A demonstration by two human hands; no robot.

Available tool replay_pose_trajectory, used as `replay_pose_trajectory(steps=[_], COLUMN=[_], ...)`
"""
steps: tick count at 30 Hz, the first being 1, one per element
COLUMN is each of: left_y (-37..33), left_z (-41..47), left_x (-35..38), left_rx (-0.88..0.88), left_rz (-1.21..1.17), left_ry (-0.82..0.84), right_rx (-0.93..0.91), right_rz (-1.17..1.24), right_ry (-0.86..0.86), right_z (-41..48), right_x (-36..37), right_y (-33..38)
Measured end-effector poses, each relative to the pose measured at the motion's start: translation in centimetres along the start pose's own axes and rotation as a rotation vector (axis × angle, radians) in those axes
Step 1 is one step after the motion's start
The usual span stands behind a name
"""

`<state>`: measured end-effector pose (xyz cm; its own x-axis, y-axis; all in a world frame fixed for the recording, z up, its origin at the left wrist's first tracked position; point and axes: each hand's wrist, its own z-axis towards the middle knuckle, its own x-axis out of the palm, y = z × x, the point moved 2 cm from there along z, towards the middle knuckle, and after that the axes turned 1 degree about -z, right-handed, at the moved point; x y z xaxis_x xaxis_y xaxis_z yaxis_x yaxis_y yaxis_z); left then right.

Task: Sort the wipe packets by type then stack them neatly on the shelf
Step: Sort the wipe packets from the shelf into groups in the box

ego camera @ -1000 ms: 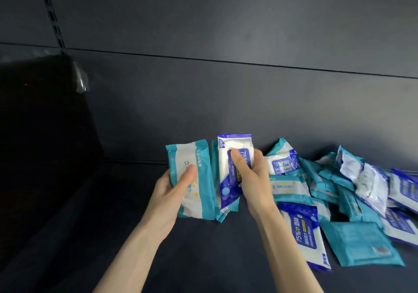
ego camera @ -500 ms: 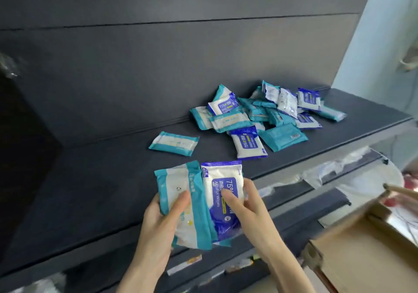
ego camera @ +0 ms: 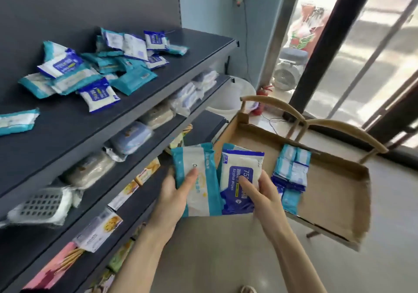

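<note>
— What is held?
— One teal wipe packet [ego camera: 195, 157] is clasped by the left grip [ego camera: 168, 193]. One blue alcohol-wipes packet [ego camera: 239, 168] is pinched by the right grip [ego camera: 264, 193], just beside it.
— And the others?
— A blurred pile [ego camera: 95, 71], too smeared to be counted, is seen on the top shelf [ego camera: 67, 129].

A heap of wipe packets [ego camera: 95, 71] lies on the top shelf [ego camera: 67, 134], with one lone packet [ego camera: 17, 121] apart to its left. Lower shelves [ego camera: 203, 125] sit beneath. Right of the shelving, a cardboard box [ego camera: 334, 191] rests on a chair [ego camera: 339, 127], with a packet stack [ego camera: 290, 170] in its left part. In front, the left hand [ego camera: 172, 193] holds a wipe packet [ego camera: 196, 179] just beside the alcohol wipes packet [ego camera: 239, 172] in the right hand [ego camera: 264, 195].
</note>
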<state>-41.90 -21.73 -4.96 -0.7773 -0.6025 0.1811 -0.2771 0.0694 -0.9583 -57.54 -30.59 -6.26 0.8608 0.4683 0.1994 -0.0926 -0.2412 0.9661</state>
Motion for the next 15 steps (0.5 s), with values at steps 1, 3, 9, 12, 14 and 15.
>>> replay_pose_trajectory(steps=[1,3,9,12,14,15], left_y=[1.0,3.2,10.3,12.7,13.8,14.3], left_z=[-0.1,-0.2,-1.2,-1.5,-1.2,-0.9], left_x=[2.0,6.2,18.9,23.4,25.7,26.6], left_rx=[-0.011,-0.052,-0.195,-0.24,-0.266,-0.276], left_rz=[0.03,0.069,0.107,0.134,0.148,0.15], left_ry=[0.043,0.108,0.285,0.354,0.371,0.37], right_rx=[0.008,0.029,0.128,0.157,0.165,0.17], right_rz=[0.007,0.008,0.031,0.041,0.054,0.053], right_ry=[-0.042,-0.114,-0.26,-0.337,-0.38,-0.395], right_z=[-0.7,-2.0,-5.2,-5.9,-5.7,-5.4], right_x=[-2.5,-7.5,-20.8,-25.3,-27.6,-28.6], right_y=[-0.1,-0.5,-2.7,-3.4,-3.7,-3.8])
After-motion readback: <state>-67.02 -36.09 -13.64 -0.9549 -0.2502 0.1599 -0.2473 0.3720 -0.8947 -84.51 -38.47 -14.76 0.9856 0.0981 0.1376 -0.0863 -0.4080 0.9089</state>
